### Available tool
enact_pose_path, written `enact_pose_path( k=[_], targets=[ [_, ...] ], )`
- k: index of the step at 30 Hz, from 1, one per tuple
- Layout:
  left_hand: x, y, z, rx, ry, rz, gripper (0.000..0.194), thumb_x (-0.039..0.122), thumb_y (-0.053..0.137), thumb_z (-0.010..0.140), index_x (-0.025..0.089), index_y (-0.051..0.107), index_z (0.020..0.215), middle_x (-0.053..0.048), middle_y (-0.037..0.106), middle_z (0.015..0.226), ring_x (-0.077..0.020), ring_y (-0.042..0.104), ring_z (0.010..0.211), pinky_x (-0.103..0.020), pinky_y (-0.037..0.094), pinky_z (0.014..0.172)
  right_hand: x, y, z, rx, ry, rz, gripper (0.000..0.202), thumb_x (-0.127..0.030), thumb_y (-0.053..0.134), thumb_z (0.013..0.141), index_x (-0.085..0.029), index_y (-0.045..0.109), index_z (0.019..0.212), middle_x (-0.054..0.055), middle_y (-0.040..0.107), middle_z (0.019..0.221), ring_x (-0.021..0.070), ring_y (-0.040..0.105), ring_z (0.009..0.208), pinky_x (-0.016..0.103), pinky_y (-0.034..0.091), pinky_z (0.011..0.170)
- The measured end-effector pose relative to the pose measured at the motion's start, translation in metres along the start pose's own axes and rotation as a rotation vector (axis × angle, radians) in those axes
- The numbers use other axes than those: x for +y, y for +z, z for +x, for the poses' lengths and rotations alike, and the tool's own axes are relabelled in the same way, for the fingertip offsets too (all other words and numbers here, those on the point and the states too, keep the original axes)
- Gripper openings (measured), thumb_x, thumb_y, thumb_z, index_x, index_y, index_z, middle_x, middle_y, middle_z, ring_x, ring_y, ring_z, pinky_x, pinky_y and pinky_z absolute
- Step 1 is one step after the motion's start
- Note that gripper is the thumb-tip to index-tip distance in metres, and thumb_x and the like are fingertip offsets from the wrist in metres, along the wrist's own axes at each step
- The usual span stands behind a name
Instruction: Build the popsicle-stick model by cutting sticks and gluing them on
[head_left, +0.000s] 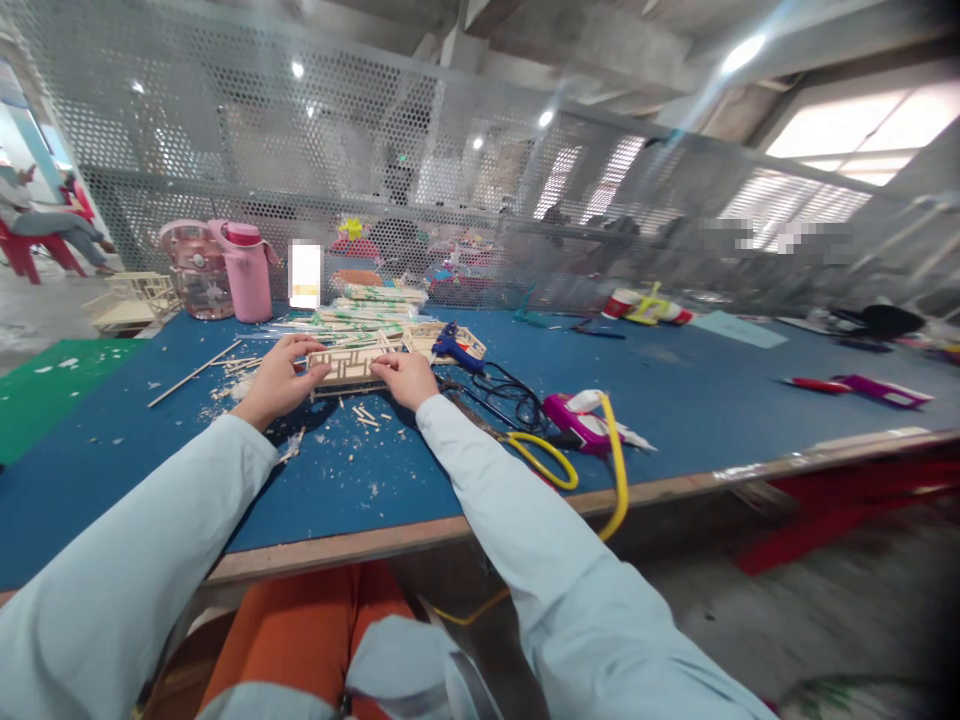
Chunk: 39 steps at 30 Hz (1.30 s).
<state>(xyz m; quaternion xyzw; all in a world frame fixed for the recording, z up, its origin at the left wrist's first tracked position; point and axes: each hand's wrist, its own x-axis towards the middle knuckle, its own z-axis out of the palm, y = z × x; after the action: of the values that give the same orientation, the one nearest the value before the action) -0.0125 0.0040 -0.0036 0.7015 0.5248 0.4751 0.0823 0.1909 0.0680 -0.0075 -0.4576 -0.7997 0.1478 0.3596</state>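
A small wooden stick model [346,368] with a railing-like side rests low over the blue tabletop. My left hand [281,378] grips its left end between thumb and fingers. At the right end, my right hand [407,376] pinches the model with thumb and forefinger; any small piece between those fingertips is too small to make out. Just right of that hand lies a blue glue gun [459,350], beside another pale wooden piece. Short stick offcuts [365,414] and crumbs are scattered in front of the model.
Packs of sticks [367,315] lie behind my hands, near a pink bottle [249,275] and a clear jug [202,280]. To the right are yellow-handled pliers [544,460] and a purple-and-white tool [585,420]. A perforated metal screen [465,170] borders the back.
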Motion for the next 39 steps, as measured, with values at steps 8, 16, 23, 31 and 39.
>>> enact_pose_path(
  k=[8,16,23,31,39],
  targets=[
    [0.000,0.000,0.000,-0.003,0.000,-0.007,0.033,0.040,0.056,0.073,0.017,0.065,0.095,-0.010,0.055,0.108,-0.0236,0.055,0.100,-0.035,0.053,0.072,-0.002,-0.001,-0.001,-0.004,-0.011,0.011,0.019,-0.029,0.058,0.078,-0.021,0.075,0.081,0.000,0.069,0.066,0.0136,0.059,0.068,0.022,0.040,0.064],
    [0.000,0.000,0.000,0.004,0.006,-0.007,0.033,0.041,0.057,0.073,0.018,0.065,0.094,-0.009,0.056,0.109,-0.0232,0.055,0.100,-0.034,0.053,0.071,0.000,-0.004,-0.005,0.031,0.054,0.047,0.029,-0.028,0.055,0.074,-0.016,0.074,0.093,0.001,0.067,0.061,0.0138,0.056,0.058,0.023,0.041,0.059],
    [-0.002,-0.001,0.000,0.001,0.019,-0.007,0.033,0.041,0.056,0.074,0.016,0.064,0.095,-0.010,0.056,0.110,-0.0232,0.055,0.102,-0.034,0.052,0.072,-0.005,-0.016,-0.011,0.211,-0.023,0.056,0.035,-0.017,0.046,0.071,-0.017,0.075,0.090,0.002,0.069,0.066,0.0152,0.056,0.059,0.024,0.043,0.063],
    [-0.002,-0.001,0.000,0.000,0.017,0.002,0.033,0.041,0.057,0.074,0.016,0.064,0.095,-0.009,0.056,0.109,-0.0235,0.054,0.103,-0.033,0.052,0.072,-0.004,-0.018,-0.008,0.409,0.003,0.157,0.024,-0.017,0.043,0.069,-0.015,0.065,0.078,-0.002,0.050,0.052,0.0134,0.044,0.050,0.024,0.036,0.056],
    [-0.004,0.000,0.001,0.026,0.032,0.054,0.033,0.041,0.054,0.076,0.016,0.065,0.095,-0.010,0.057,0.108,-0.0230,0.055,0.102,-0.033,0.052,0.071,0.004,-0.032,0.004,0.753,0.058,0.365,0.008,-0.013,0.040,0.067,-0.020,0.044,0.068,-0.005,0.046,0.062,0.0111,0.042,0.059,0.022,0.037,0.061]
  ],
)
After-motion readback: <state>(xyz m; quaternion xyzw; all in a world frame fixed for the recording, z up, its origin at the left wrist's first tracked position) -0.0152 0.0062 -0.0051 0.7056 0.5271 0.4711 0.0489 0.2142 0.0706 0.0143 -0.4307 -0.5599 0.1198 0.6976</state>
